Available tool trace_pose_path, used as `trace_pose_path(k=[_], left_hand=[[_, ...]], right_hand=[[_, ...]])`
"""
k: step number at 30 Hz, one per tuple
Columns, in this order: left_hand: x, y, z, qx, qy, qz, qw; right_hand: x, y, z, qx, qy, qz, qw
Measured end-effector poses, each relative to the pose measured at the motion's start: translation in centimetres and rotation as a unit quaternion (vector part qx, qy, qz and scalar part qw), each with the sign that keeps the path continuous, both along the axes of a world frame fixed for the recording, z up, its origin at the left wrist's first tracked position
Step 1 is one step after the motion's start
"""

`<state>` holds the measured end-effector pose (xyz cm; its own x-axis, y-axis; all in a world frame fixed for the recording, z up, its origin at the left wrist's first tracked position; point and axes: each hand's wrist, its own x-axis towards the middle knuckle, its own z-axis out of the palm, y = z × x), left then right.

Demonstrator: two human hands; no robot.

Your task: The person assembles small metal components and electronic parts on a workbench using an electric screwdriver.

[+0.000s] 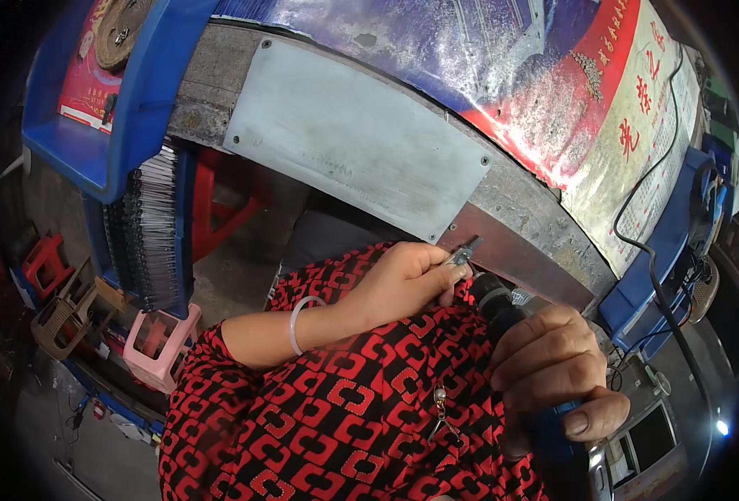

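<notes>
My left hand point(415, 280), with a pale bangle at its wrist, pinches a small grey metal part point(465, 252) between thumb and fingers, just off the bench's near edge. My right hand point(557, 367) is wrapped round a black and blue drill-like power tool point(496, 302). Its dark ringed nose points up and left toward the left fingertips. Whether the tool's tip touches the metal part is hidden by the fingers. Both hands are close to my body, in front of a red and black patterned garment point(344, 401).
A pale metal plate point(357, 138) is screwed to the bench edge. Left stand a blue bin point(148, 108), a rack of thin metal pieces point(154, 230) and a pink stool point(161, 346). A black cable point(666, 292) hangs at right beside blue trays point(649, 292). Printed sheets point(503, 83) cover the bench.
</notes>
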<state>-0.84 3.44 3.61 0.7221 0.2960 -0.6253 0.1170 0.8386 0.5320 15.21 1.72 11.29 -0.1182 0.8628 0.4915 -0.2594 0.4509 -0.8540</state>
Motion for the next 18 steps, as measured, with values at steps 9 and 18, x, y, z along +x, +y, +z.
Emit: trace_pose_path(k=[9, 18], left_hand=[[-0.09, 0.13, 0.01, 0.029, -0.012, 0.014, 0.999], [0.0, -0.08, 0.05, 0.011, -0.003, 0.016, 1.0]], right_hand=[[-1.08, 0.22, -0.15, 0.001, -0.032, -0.046, 0.998], [-0.69, -0.24, -0.47, 0.002, -0.015, -0.063, 0.998]])
